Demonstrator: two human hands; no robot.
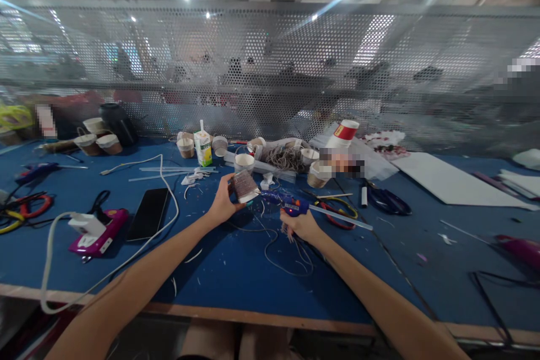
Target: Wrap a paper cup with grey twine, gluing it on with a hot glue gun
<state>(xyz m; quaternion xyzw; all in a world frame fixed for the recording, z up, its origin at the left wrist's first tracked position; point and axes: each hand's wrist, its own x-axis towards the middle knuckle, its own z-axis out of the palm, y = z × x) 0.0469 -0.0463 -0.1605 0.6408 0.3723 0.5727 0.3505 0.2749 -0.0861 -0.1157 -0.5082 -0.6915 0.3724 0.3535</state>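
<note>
Brown ribbed cup point(245, 185), pale edge, tilted, blue glue gun point(295, 206), translucent stick point(342, 217)

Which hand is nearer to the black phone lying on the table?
Left. The left hand, holding a brown-sided cup, is right of the black phone; the right hand, gripping the blue glue gun, is farther off to the right.
</note>
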